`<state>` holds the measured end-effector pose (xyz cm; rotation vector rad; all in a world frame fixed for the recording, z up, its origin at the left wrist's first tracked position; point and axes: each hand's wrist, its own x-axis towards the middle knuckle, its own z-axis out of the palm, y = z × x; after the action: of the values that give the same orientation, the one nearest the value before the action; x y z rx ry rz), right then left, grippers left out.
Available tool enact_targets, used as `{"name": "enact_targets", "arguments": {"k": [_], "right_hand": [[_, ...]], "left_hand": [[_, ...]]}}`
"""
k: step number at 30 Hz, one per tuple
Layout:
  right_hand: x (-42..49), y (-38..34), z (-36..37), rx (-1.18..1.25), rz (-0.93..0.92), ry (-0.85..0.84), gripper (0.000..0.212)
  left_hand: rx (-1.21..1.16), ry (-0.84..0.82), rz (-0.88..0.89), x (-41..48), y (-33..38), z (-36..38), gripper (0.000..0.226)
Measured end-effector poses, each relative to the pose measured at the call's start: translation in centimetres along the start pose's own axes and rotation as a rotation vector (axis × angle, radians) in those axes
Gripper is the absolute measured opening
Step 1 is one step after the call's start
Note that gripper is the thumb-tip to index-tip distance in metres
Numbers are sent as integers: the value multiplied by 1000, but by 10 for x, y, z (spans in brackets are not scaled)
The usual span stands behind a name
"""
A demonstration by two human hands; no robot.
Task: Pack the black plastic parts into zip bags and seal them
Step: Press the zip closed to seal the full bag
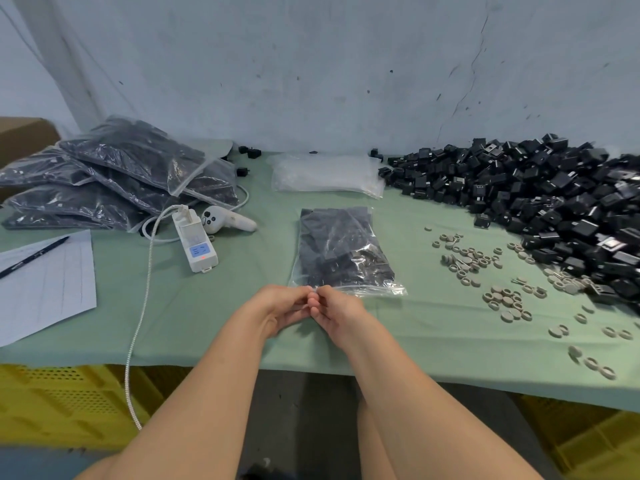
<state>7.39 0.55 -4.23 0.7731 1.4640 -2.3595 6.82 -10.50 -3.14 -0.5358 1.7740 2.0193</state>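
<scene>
The filled zip bag [343, 251] is lying flat on the green table [207, 313] right in front of me. Its long axis runs straight away from me toward the wall, and the zip end points back at me. To the right is the big heap of loose black parts [540, 202], with a scatter of beige rings [467, 259] between the heap and the bag. Beyond the bag there's a stack of empty bags [325, 174], and the packed bags [114, 174] are piled far left. The power strip [195, 242] and a white controller [225, 220] sit just left of the bag, not touching it, so nothing's in my way. My forearms come in low over the table edge. My left hand [280, 308] and right hand [337, 311] meet fingertip to fingertip, fingers curled, both pinching the near zip edge left of its middle.
</scene>
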Motion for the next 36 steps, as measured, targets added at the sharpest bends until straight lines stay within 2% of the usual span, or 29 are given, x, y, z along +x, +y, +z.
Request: {"name": "enact_targets", "arguments": {"k": [8, 13, 19, 23, 29, 33, 36], "right_hand": [[5, 3, 4, 24, -29, 52, 19], [3, 6, 7, 83, -78, 176, 24], [1, 10, 13, 43, -151, 348, 26], [1, 10, 14, -10, -169, 350, 22], [-7, -1, 4, -22, -168, 319, 27], [-9, -18, -1, -64, -173, 286, 28], [-7, -20, -3, -34, -188, 244, 27]], "left_hand": [[-34, -1, 9, 2, -1, 1, 16], [-90, -42, -3, 0, -2, -1, 20], [-115, -78, -22, -1, -1, 0, 25], [-141, -86, 6, -3, -2, 1, 29], [-136, -112, 9, -2, 1, -5, 17], [-259, -82, 51, 3, 2, -3, 15], [-448, -88, 41, 7, 2, 12, 19]]}}
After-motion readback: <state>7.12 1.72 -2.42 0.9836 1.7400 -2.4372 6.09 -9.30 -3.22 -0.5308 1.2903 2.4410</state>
